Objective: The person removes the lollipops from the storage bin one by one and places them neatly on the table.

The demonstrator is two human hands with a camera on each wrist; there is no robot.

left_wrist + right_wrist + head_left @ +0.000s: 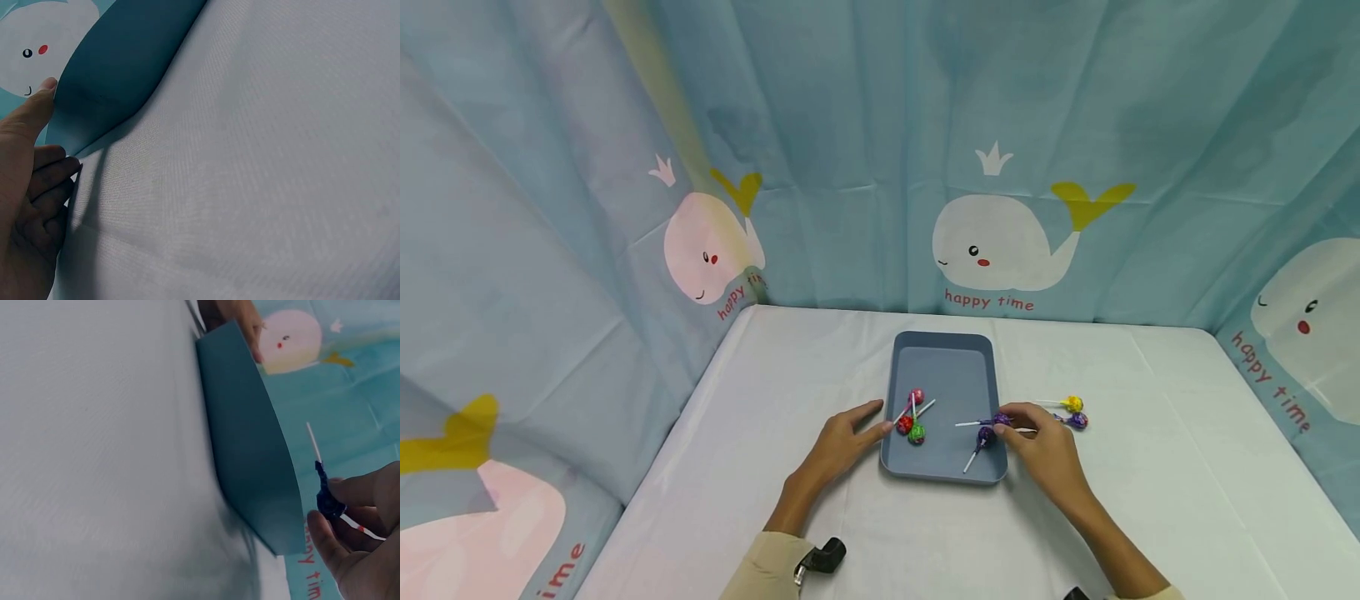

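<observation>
A grey-blue tray (943, 362) lies on the table with my left hand (838, 446) at its left side. In the left wrist view, the thumb (45, 87) is at the tray's rim and the other fingers lie loosely beside its wall. My right hand (1045, 450) pinches a purple-wrapped lollipop (329, 500) by its head between thumb and fingers, over the tray's right edge, its white stick pointing left in the head view. Another dark purple lollipop (985, 436) lies in the tray just below it. Red (905, 425), green (917, 434) and pink (917, 396) lollipops sit together at the tray's left.
Right of the tray, beyond my right hand, a yellow lollipop (1073, 404) and a purple one (1078, 421) lie on the white tablecloth (1180, 467). A blue curtain (850, 242) printed with whales hangs along the table's back and sides.
</observation>
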